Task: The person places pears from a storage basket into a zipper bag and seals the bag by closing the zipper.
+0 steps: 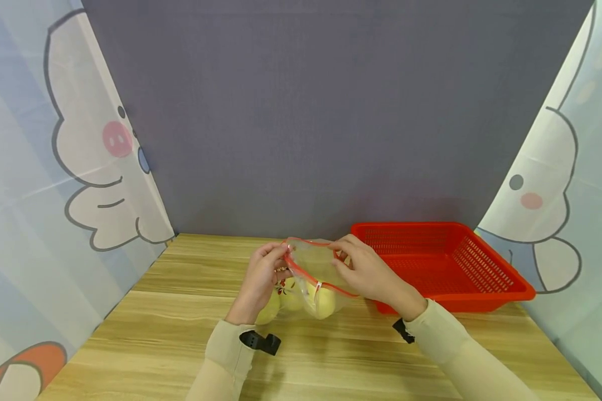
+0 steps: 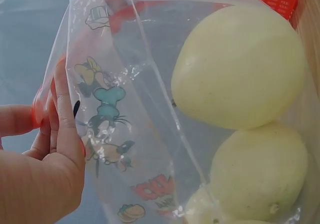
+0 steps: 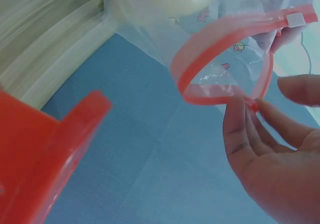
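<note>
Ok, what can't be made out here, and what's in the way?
Number of fruit: left wrist view, bottom edge cuts off the lowest.
Print on the bag: head view, too small to read.
Most of the basket: right wrist view, left and bottom edges cut it off.
Part of the right hand: same view, right edge.

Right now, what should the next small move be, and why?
Probably bring the right hand to the white slider while the left hand holds the red zip rim: the mouth of the zip bag gapes, pale-yellow fruits lie inside, and neither hand is on the slider.
</note>
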Tool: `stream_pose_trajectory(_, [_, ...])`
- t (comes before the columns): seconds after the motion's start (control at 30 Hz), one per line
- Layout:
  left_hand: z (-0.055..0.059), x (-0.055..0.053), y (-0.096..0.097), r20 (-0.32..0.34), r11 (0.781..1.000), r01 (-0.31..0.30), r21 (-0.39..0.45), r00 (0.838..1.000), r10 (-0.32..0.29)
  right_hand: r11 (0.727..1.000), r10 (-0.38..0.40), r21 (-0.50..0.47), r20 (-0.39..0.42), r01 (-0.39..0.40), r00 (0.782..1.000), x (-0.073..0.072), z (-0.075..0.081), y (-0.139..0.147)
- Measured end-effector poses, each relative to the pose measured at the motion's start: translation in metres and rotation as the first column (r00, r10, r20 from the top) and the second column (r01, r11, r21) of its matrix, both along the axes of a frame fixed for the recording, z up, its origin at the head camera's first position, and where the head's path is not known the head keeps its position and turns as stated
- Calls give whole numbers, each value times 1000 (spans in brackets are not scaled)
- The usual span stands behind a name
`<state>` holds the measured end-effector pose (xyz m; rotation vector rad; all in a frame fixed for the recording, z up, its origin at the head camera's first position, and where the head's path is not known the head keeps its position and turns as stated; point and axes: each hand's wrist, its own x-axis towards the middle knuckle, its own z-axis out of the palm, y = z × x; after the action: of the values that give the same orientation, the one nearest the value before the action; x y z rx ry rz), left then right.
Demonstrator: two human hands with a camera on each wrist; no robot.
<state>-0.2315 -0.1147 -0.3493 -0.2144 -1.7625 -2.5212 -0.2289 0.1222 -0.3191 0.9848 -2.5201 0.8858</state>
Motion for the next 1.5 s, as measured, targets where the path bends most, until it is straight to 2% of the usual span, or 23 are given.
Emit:
stream_pose_trajectory(0.27, [1,0,-2,-8,1000,-8,-1,1000,8,998,44,-43,-16,-44,999,-7,0,3])
stream_pose_trajectory(0.5, [1,1,-2,3,1000,-15,6,1000,15,999,43,14,-73,-42,996,-15,2,5])
stream_pose_trajectory(0.63, [1,1,-2,5,1000,-13,8,1000,13,998,55,37,-75,-53,996,-19,3,7])
stream_pose_trajectory(0.73, [1,1,-2,1,1000,-10,9,1000,10,995,94,38,-67,-92,993,-23,4,6])
stream_pose_trajectory(0.87, [1,1,-3,-7,1000,-6,13,1000,7,990,138,11,-8,-138,990,-26,6,3])
stream_pose_trajectory(1.03, [1,2,-4,-10,1000,-4,11,1000,4,992,126,-14,69,-126,990,-27,7,-1])
stream_pose_trajectory(1.2, [-1,3,-4,-15,1000,-4,-7,1000,4,992,113,-59,65,-109,991,-30,7,-1])
stream_pose_trajectory(1.33, [0,3,-6,-29,999,1,-53,1000,-3,995,68,-73,20,-67,997,-34,8,0])
stream_pose_trajectory(1.5, [3,6,-12,-35,981,-22,-191,999,15,995,48,-93,24,-45,999,-36,12,-1])
